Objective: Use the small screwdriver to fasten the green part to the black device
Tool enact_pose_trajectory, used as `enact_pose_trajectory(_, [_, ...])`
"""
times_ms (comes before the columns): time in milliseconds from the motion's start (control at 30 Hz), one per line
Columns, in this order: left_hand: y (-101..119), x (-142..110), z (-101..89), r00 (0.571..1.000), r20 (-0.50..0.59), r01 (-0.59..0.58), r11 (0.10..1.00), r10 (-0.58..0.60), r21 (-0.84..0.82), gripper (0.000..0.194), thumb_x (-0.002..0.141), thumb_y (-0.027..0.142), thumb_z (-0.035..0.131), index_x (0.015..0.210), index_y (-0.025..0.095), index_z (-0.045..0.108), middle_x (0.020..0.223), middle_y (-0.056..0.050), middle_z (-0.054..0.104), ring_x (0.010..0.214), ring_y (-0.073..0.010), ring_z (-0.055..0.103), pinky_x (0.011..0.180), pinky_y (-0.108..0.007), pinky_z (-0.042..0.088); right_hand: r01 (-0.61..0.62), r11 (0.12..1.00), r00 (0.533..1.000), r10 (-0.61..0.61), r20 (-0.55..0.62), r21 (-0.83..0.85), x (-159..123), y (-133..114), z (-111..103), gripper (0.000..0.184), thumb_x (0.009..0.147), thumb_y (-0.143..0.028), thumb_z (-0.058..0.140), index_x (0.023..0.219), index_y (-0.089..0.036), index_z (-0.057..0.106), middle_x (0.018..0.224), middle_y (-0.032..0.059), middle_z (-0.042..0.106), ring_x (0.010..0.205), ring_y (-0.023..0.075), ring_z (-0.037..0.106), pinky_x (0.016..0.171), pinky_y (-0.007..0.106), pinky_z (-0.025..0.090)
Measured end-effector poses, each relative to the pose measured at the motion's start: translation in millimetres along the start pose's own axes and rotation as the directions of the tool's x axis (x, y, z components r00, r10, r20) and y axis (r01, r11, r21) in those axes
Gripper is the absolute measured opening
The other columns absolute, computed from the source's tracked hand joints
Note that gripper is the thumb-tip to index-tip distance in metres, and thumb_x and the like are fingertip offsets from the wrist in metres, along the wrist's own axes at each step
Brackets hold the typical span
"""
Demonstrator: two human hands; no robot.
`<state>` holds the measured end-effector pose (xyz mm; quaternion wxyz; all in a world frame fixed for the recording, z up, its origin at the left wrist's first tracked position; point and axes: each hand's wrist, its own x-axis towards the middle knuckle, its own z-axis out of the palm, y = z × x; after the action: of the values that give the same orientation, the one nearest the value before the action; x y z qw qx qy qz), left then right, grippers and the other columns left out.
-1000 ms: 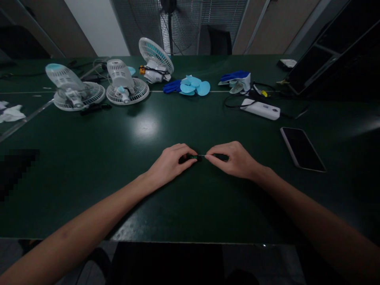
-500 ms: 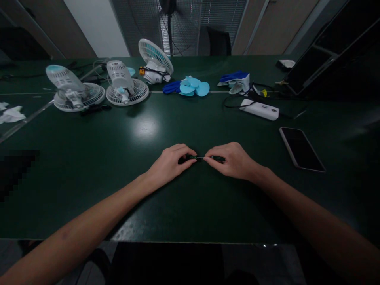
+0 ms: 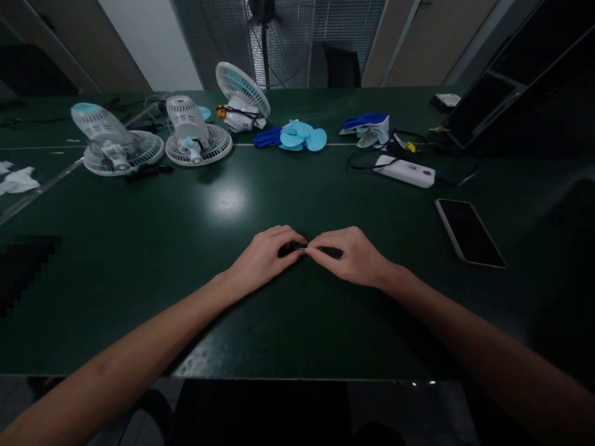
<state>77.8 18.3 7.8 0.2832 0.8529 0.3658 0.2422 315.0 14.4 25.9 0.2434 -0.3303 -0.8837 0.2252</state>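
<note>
My left hand (image 3: 272, 253) rests on the dark green table, thumb and fingers pinched on a small dark piece (image 3: 292, 246). That piece is mostly hidden, so its kind cannot be told. Close against it, my right hand (image 3: 351, 254) is closed on a slim dark screwdriver (image 3: 331, 251), its handle lying under the curled fingers. Both sets of fingertips touch or nearly touch. Hardly any of the thin metal shaft shows between them.
A phone (image 3: 470, 233) lies to the right, a white power strip (image 3: 405, 171) behind it. Blue-white gloves (image 3: 369, 127) and a light-blue fan blade (image 3: 302, 136) lie farther back. Partly dismantled fans (image 3: 198, 145) stand at back left. A black case (image 3: 502, 87) rises at back right.
My right hand has moved left, up to my left hand. The bare metal shaft seen between the hands is now almost covered. The left hand has stayed in place.
</note>
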Motion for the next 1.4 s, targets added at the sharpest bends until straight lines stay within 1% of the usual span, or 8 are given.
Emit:
enact_pose_trajectory(200, [-0.4, 0.5, 0.0, 1.000, 0.001, 0.008, 1.000, -0.008, 0.005, 0.019, 0.099, 0.030, 0.062, 0.113, 0.020, 0.070, 0.108, -0.006, 0.069, 0.094, -0.0182, 0.063, 0.082, -0.032, 0.052, -0.050, 0.995, 0.983, 0.065, -0.169, 0.091, -1.6, 4.4, -3.3, 0.025, 0.102, -0.033, 0.057, 0.100, -0.019, 0.078, 0.095, 0.0044, 0.078, 0.083, 0.0175, 0.071, 0.069, 0.029, 0.053])
enact_pose_trajectory(400, [-0.4, -0.7, -0.2, 1.000, 0.000, 0.010, 1.000, -0.010, 0.013, 0.023, 0.099, 0.031, 0.061, 0.117, 0.021, 0.071, 0.109, -0.006, 0.069, 0.092, -0.0179, 0.063, 0.082, -0.032, 0.052, -0.134, 0.991, 0.986, 0.132, -0.098, -0.012, -11.1, 36.4, -10.1, 0.023, 0.100, -0.034, 0.060, 0.110, -0.021, 0.077, 0.102, 0.0043, 0.079, 0.088, 0.0194, 0.072, 0.071, 0.030, 0.054])
enact_pose_trajectory(700, [0.6, -2.5, -0.4, 0.997, -0.034, -0.060, 0.988, 0.066, 0.139, 0.023, 0.096, 0.025, 0.064, 0.118, 0.023, 0.070, 0.116, -0.006, 0.069, 0.108, -0.0232, 0.059, 0.096, -0.041, 0.048, -0.084, 0.987, 0.996, 0.078, -0.046, -0.135, -9.8, 32.4, -8.8, 0.024, 0.101, -0.033, 0.059, 0.108, -0.019, 0.078, 0.102, 0.0056, 0.078, 0.086, 0.0202, 0.072, 0.078, 0.034, 0.053])
enact_pose_trajectory(900, [-0.1, -1.1, -2.6, 0.988, -0.153, 0.015, 0.986, 0.011, 0.166, 0.020, 0.097, 0.022, 0.060, 0.115, 0.022, 0.069, 0.114, -0.006, 0.069, 0.107, -0.0229, 0.060, 0.098, -0.043, 0.047, -0.087, 0.985, 0.996, 0.086, -0.019, -0.146, -10.6, 33.8, -10.0, 0.025, 0.102, -0.035, 0.058, 0.110, -0.019, 0.077, 0.102, 0.0054, 0.078, 0.084, 0.0191, 0.071, 0.077, 0.033, 0.052])
enact_pose_trajectory(1000, [0.2, -1.7, -3.8, 0.955, -0.296, 0.029, 0.992, 0.008, 0.122, 0.018, 0.097, 0.024, 0.061, 0.114, 0.020, 0.068, 0.110, -0.006, 0.070, 0.104, -0.0211, 0.061, 0.095, -0.040, 0.048, -0.100, 0.985, 0.995, 0.101, -0.002, -0.139, -11.0, 33.4, -10.5, 0.027, 0.103, -0.035, 0.057, 0.111, -0.018, 0.076, 0.102, 0.0060, 0.078, 0.084, 0.0187, 0.071, 0.074, 0.032, 0.052])
enact_pose_trajectory(1233, [-8.6, -3.5, -9.7, 0.795, -0.605, 0.098, 0.993, -0.036, 0.070, 0.021, 0.096, 0.027, 0.064, 0.117, 0.021, 0.065, 0.109, -0.005, 0.070, 0.098, -0.0182, 0.062, 0.086, -0.034, 0.050, -0.089, 0.985, 0.996, 0.087, -0.022, -0.147, -11.6, 36.5, -8.9, 0.028, 0.103, -0.038, 0.056, 0.111, -0.021, 0.077, 0.100, 0.0046, 0.078, 0.083, 0.0196, 0.071, 0.075, 0.034, 0.052])
enact_pose_trajectory(1300, [-14.2, -3.6, -15.6, 0.815, -0.578, 0.125, 0.985, -0.032, 0.121, 0.021, 0.097, 0.028, 0.062, 0.116, 0.021, 0.065, 0.109, -0.005, 0.070, 0.099, -0.0195, 0.063, 0.087, -0.035, 0.050, -0.088, 0.988, 0.996, 0.087, -0.012, -0.130, -11.8, 37.4, -8.8, 0.029, 0.103, -0.038, 0.055, 0.112, -0.021, 0.077, 0.102, 0.0047, 0.078, 0.084, 0.0195, 0.071, 0.075, 0.034, 0.053])
enact_pose_trajectory(1400, [-26.3, -10.7, -31.7, 0.910, -0.412, 0.147, 0.957, -0.033, 0.249, 0.022, 0.097, 0.031, 0.060, 0.117, 0.022, 0.067, 0.111, -0.006, 0.071, 0.103, -0.0220, 0.063, 0.092, -0.039, 0.050, -0.090, 0.991, 0.996, 0.091, 0.004, -0.100, -12.2, 37.4, -9.7, 0.030, 0.104, -0.038, 0.054, 0.113, -0.020, 0.076, 0.102, 0.0049, 0.078, 0.084, 0.0189, 0.071, 0.074, 0.034, 0.053])
